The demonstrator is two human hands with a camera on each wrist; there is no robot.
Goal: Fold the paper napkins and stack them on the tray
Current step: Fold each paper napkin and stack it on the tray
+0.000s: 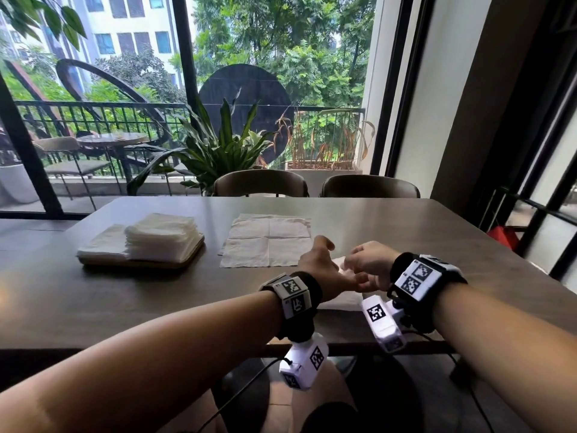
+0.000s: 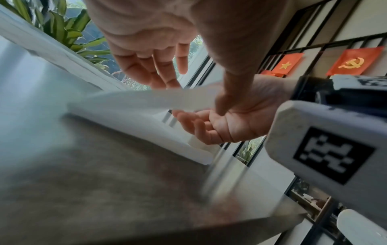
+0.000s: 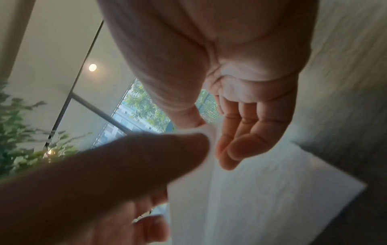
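Probably café: dining table (image 1: 374, 220), chairs (image 1: 260, 182), napkin tray (image 1: 187, 256), balcony seating (image 1: 103, 145).

Two dark chairs (image 1: 260, 182) stand behind the brown worktop (image 1: 406, 226), a leafy potted plant (image 1: 218, 148) beyond, two red flags (image 2: 356, 61) on the wall.

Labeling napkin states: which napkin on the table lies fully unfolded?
The unfolded napkin mid-table, flat with cross creases. The folded stack sits on the tray; the hands hold another near the front edge.
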